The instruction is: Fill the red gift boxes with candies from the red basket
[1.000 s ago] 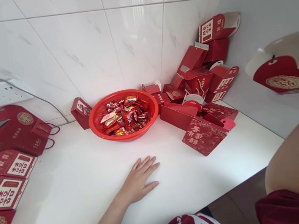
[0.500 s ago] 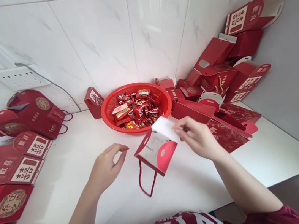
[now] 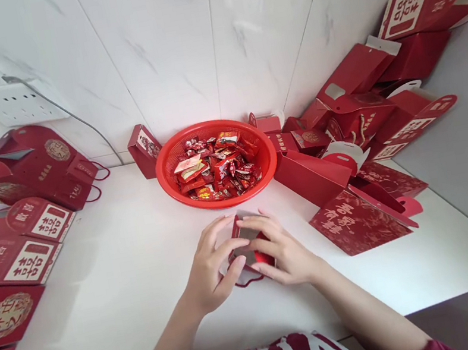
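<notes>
A small red candy box (image 3: 265, 258) stands on the white table in front of me, its top flaps up and its pale inside partly showing. My left hand (image 3: 211, 266) is curled against its left side, fingertips on the upper edge. My right hand (image 3: 286, 250) is bent around the right side, with its fingers reaching over the flaps. Between them they cover most of the box. Its dark red cord handle (image 3: 250, 282) loops out at the near side. Just beyond the hands sits a red plastic basket (image 3: 169, 195) holding several wrapped candies (image 3: 219, 168).
Red boxes (image 3: 31, 259) line the left side of the white table (image 3: 123, 267). More boxes (image 3: 355, 220) are piled on the right against the grey wall. One small box (image 3: 143, 151) stands beside the basket. A cable runs from the wall socket (image 3: 16, 105).
Both hands have closed in on the candy box from either side. The box is turned more upright, and its white flap no longer shows. My view has shifted slightly.
</notes>
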Demonstrator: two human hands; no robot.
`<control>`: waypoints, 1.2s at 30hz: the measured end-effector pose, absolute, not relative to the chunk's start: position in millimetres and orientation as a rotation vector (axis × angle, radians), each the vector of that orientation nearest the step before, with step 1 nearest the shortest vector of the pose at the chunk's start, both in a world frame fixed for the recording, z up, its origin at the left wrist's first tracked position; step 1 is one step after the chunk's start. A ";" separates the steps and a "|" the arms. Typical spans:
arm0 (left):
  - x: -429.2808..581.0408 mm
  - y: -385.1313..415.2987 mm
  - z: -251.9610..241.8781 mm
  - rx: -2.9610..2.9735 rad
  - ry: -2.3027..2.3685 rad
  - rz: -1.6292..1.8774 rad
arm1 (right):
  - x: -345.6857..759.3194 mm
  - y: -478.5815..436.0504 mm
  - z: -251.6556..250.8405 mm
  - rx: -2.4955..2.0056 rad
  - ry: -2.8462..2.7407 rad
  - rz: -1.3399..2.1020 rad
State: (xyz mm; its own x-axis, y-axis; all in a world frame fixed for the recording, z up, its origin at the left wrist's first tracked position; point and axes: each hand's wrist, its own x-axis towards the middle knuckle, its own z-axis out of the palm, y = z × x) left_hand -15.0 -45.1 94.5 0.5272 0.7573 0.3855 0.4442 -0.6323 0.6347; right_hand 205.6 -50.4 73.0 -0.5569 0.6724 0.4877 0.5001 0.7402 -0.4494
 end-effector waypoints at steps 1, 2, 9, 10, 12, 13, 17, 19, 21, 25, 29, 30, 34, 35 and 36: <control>-17.7 -44.7 92.5 2.278 0.956 0.911 | 202.5 -51.3 70.5 -0.844 -2.301 0.377; -21.4 -44.1 90.8 2.253 0.934 0.923 | 199.9 -52.1 68.3 -0.810 -2.312 0.399; -47.4 -34.2 76.8 2.201 1.089 1.022 | 208.6 -55.1 63.5 -0.883 -2.079 0.230; -48.7 -32.4 74.4 2.176 1.144 1.036 | 213.5 -55.5 64.9 -0.918 -2.027 0.180; -49.7 -29.4 70.4 2.119 1.209 1.051 | 225.4 -55.6 69.5 -0.953 -1.996 0.114; -49.5 -28.1 68.9 2.099 1.217 1.050 | 232.0 -55.1 72.3 -0.951 -2.025 0.114; -47.6 -25.5 65.5 2.074 1.207 1.017 | 256.1 -49.0 81.7 -0.923 -2.256 0.364; -46.8 -25.1 64.1 2.078 1.197 0.989 | 262.8 -45.0 83.3 -0.955 -2.313 0.527; -46.6 -25.1 62.5 2.100 1.170 0.972 | 265.3 -41.8 83.2 -0.982 -2.333 0.677; -47.6 -25.7 58.4 2.180 0.982 0.888 | 261.1 -38.3 80.6 -0.977 -2.320 0.866; -46.1 -28.6 53.5 2.124 0.834 0.759 | 250.9 -35.5 71.7 -0.969 -2.258 0.781; -45.0 -29.6 52.4 2.068 0.831 0.752 | 248.1 -34.9 68.5 -0.962 -2.246 0.750; -40.4 -31.5 49.0 1.822 0.841 0.755 | 239.5 -35.4 57.0 -0.924 -2.223 0.704; -40.1 -30.9 48.2 1.784 0.822 0.756 | 238.4 -36.1 55.2 -0.918 -2.219 0.715; -40.3 -29.9 47.4 1.760 0.790 0.753 | 237.7 -36.8 54.1 -0.920 -2.212 0.725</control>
State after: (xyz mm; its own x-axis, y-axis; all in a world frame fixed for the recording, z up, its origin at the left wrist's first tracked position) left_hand -40.3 -29.9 47.4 0.5894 0.7986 0.1222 0.1605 -0.2640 0.9511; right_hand 237.7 -36.8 54.1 -0.5597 0.7581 0.3347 0.4127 0.6053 -0.6807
